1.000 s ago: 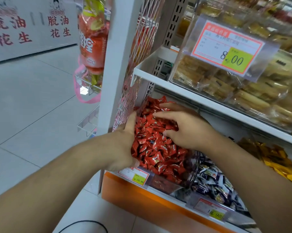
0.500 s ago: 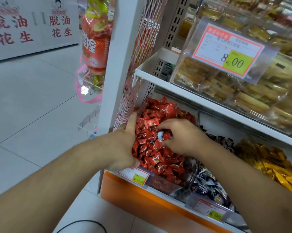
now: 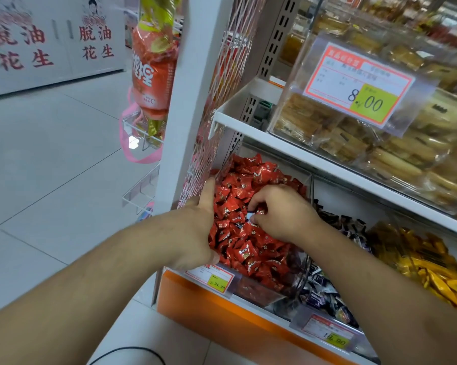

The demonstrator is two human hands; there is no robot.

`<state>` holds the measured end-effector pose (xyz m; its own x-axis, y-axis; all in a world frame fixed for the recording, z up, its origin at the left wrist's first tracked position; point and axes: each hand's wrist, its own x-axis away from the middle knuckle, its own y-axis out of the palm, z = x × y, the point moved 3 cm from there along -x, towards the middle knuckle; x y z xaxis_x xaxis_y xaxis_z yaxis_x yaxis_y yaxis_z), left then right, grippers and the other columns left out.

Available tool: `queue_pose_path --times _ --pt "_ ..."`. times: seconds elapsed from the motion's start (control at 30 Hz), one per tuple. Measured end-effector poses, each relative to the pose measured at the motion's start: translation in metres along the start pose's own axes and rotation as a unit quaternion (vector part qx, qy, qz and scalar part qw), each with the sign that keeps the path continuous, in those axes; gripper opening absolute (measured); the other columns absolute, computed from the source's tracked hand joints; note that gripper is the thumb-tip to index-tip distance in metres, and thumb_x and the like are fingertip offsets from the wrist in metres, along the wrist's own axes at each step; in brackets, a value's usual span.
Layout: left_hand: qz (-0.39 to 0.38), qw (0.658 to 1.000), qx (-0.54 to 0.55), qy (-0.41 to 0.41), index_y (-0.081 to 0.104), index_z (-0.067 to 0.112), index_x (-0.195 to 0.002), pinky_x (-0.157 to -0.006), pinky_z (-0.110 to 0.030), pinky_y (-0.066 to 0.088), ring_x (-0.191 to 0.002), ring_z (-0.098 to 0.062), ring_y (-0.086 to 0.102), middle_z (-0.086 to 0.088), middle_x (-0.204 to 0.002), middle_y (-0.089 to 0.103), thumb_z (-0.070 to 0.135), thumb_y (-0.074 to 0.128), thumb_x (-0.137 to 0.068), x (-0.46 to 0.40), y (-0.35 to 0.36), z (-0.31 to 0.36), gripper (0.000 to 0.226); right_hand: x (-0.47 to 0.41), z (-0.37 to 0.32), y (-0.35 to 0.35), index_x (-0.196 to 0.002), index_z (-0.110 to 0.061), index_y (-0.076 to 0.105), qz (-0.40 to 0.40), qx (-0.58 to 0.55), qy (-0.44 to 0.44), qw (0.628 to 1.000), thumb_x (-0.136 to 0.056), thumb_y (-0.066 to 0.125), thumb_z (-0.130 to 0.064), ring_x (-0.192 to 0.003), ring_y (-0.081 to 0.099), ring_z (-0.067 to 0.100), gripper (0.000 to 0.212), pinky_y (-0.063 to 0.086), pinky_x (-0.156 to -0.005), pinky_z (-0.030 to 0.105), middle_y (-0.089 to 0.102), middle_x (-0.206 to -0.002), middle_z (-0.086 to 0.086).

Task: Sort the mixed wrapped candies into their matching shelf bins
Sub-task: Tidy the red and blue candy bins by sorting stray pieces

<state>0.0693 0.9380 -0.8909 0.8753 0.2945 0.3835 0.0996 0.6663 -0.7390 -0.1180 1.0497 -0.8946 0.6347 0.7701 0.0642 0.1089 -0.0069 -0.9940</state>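
Shelf unit (image 3: 288,143), white, two tiers in view; upper tier carries clear boxes of wrapped pastries (image 3: 380,154) under an 8.00 price card (image 3: 359,83). Grey tiled floor (image 3: 51,167) to my left, a wall sign with red characters beyond.

Lower tier, three bins side by side. Red candy bin (image 3: 248,289) nearest the end panel, heaped full. Next, the dark-wrapped candies (image 3: 324,288); then the yellow-wrapped candies (image 3: 432,270).

My left hand (image 3: 195,233) rests against the red pile's left edge, thumb straight up, holding nothing I can see. My right hand (image 3: 282,212) sits curled on the heap, fingertips pinching at a stray dark-and-white candy (image 3: 248,216) among the red candies (image 3: 237,248).

Judgement: sorting is under way, not finished. This stray is not yet lifted out; it likely belongs in the dark bin alongside. Whether more strays lie buried, I cannot tell.
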Motion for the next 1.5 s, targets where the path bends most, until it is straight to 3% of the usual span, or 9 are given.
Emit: queue_pose_path --times 0.17,0.47,0.67,0.83,0.97,1.1,1.27,1.37,1.5 --pt "-0.002 1.0 0.006 -0.001 -0.046 0.033 -0.144 -0.116 -0.036 0.033 -0.152 -0.027 0.029 -0.001 -0.171 -0.009 0.037 0.077 -0.089 0.0 0.0 0.001 0.135 0.007 -0.002 -0.006 -0.08 -0.037 0.074 0.022 -0.007 0.011 1.0 -0.089 0.074 -0.021 -0.078 0.068 0.006 0.019 0.063 -0.075 0.036 0.073 -0.087 -0.019" --pt "-0.003 1.0 0.003 -0.002 -0.047 0.034 -0.143 -0.115 -0.037 0.036 -0.152 -0.028 0.03 -0.002 -0.171 -0.009 0.037 0.078 -0.089 -0.001 0.0 0.001 0.136 0.083 -0.001 -0.047 -0.085 -0.038 0.078 0.145 -0.246 0.028 0.958 -0.095 0.075 -0.024 -0.051 0.06 0.003 0.017 0.043 -0.042 0.019 0.073 -0.079 -0.022" --pt "-0.004 1.0 -0.003 0.001 -0.047 0.032 -0.143 -0.111 -0.035 0.04 -0.15 -0.027 0.032 0.0 -0.171 -0.006 0.037 0.076 -0.09 0.002 -0.001 0.002 0.135 0.144 0.062 -0.056 -0.086 -0.035 0.074 0.254 -0.271 0.134 0.919 -0.094 0.075 -0.021 -0.083 0.068 -0.001 0.016 0.057 -0.075 0.028 0.073 -0.086 -0.02" --pt "-0.004 1.0 -0.005 0.0 -0.046 0.03 -0.144 -0.114 -0.035 0.035 -0.151 -0.027 0.031 -0.001 -0.171 -0.004 0.037 0.077 -0.09 0.002 -0.002 0.004 0.135 0.148 0.061 -0.052 -0.114 -0.037 0.072 0.215 -0.126 0.114 0.962 -0.096 0.072 -0.022 -0.091 0.053 -0.016 0.024 0.045 -0.078 0.02 0.067 -0.104 -0.022" --pt "-0.004 1.0 0.0 -0.003 -0.046 0.032 -0.145 -0.114 -0.036 0.037 -0.15 -0.027 0.033 -0.001 -0.172 -0.003 0.037 0.077 -0.089 0.002 -0.002 0.003 0.134 0.12 0.015 -0.056 -0.114 -0.041 0.072 0.179 -0.174 0.014 0.968 -0.099 0.067 -0.02 -0.094 0.059 -0.012 0.027 0.048 -0.072 0.008 0.065 -0.104 -0.03" --pt "0.002 1.0 -0.004 0.001 -0.045 0.033 -0.146 -0.114 -0.035 0.036 -0.15 -0.026 0.034 -0.003 -0.172 -0.001 0.039 0.078 -0.088 0.0 0.0 0.0 0.136 0.078 -0.033 -0.037 -0.107 -0.039 0.075 0.042 -0.224 -0.058 0.972 -0.103 0.063 -0.02 -0.072 0.064 -0.005 0.024 0.048 -0.058 0.012 0.071 -0.098 -0.022" --pt "0.003 1.0 -0.002 0.002 -0.044 0.032 -0.146 -0.115 -0.036 0.036 -0.153 -0.027 0.027 -0.002 -0.171 -0.008 0.039 0.077 -0.088 -0.002 0.001 -0.002 0.135 0.037 -0.027 -0.001 -0.094 -0.028 0.07 0.01 -0.024 -0.026 0.999 -0.098 0.064 -0.025 -0.075 0.066 0.014 0.008 0.062 -0.07 0.041 0.067 -0.086 -0.008" --pt "0.005 1.0 -0.009 -0.006 -0.047 0.031 -0.144 -0.09 -0.029 0.05 -0.149 -0.028 0.034 -0.003 -0.171 -0.011 0.039 0.076 -0.09 -0.005 0.002 -0.003 0.134 0.025 -0.011 -0.004 -0.101 -0.032 0.07 0.013 0.011 0.012 1.0 -0.092 0.076 -0.032 -0.088 0.068 0.016 0.011 0.063 -0.079 0.042 0.068 -0.096 -0.01" --pt "0.008 1.0 -0.022 -0.009 -0.048 0.03 -0.143 -0.051 -0.018 0.036 -0.138 -0.028 0.048 -0.003 -0.171 -0.012 0.038 0.075 -0.091 -0.006 0.003 -0.004 0.134 0.018 -0.003 -0.002 -0.119 -0.036 0.071 -0.019 0.019 0.021 0.999 -0.084 0.085 -0.032 -0.101 0.069 0.014 0.037 0.062 -0.088 0.041 0.071 -0.112 -0.011"
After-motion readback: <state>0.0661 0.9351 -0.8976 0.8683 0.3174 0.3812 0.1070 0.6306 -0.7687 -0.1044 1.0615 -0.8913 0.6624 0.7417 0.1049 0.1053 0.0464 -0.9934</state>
